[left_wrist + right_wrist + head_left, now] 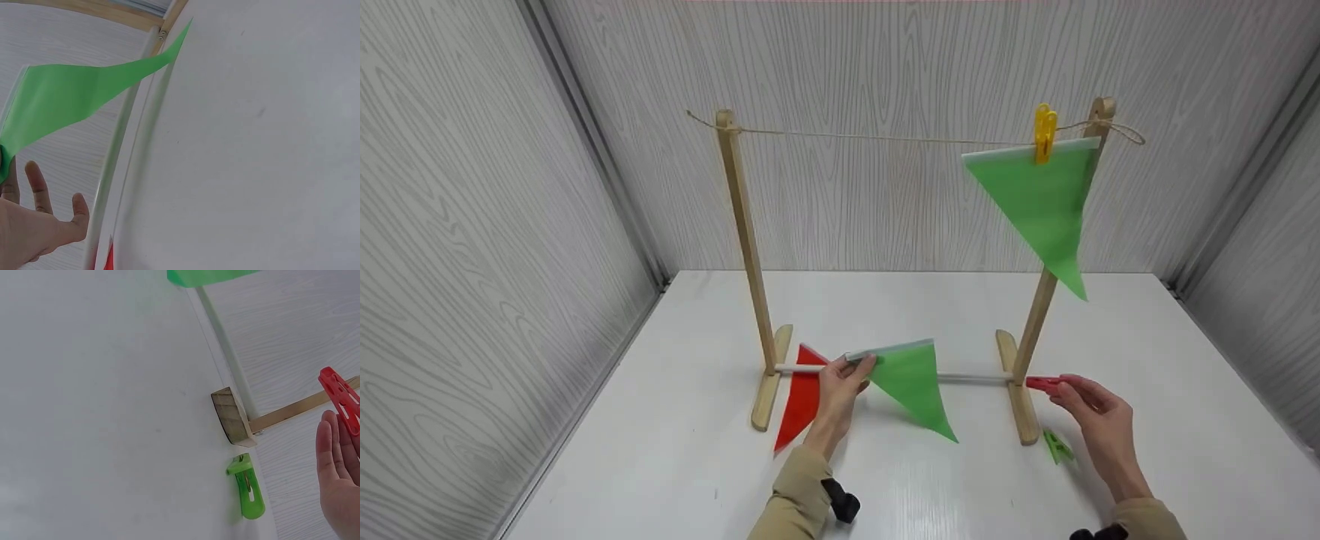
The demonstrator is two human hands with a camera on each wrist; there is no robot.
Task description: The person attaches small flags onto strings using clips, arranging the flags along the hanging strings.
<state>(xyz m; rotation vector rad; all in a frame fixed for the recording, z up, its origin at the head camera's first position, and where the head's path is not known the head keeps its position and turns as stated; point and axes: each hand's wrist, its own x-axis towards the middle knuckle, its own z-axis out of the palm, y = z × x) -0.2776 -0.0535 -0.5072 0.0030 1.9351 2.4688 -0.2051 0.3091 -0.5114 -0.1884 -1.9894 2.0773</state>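
Note:
My left hand (851,367) pinches the top corner of a green triangular flag (913,382), lifted just above the table in front of the wooden stand; the same green flag (73,101) fills the left wrist view. My right hand (1091,409) holds a red clothespin (1041,383) by one end, near the stand's right foot (1020,405); the red clothespin (340,398) shows beside my fingers (332,467). A red flag (799,401) lies on the table under my left wrist. A green clothespin (1057,446) lies on the table by my right hand.
A wooden two-post stand (744,240) carries a string (885,138). A second green flag (1039,202) hangs from it under a yellow clothespin (1044,131) at the right post. Grey panelled walls (472,225) close in the white table (1185,420) on three sides.

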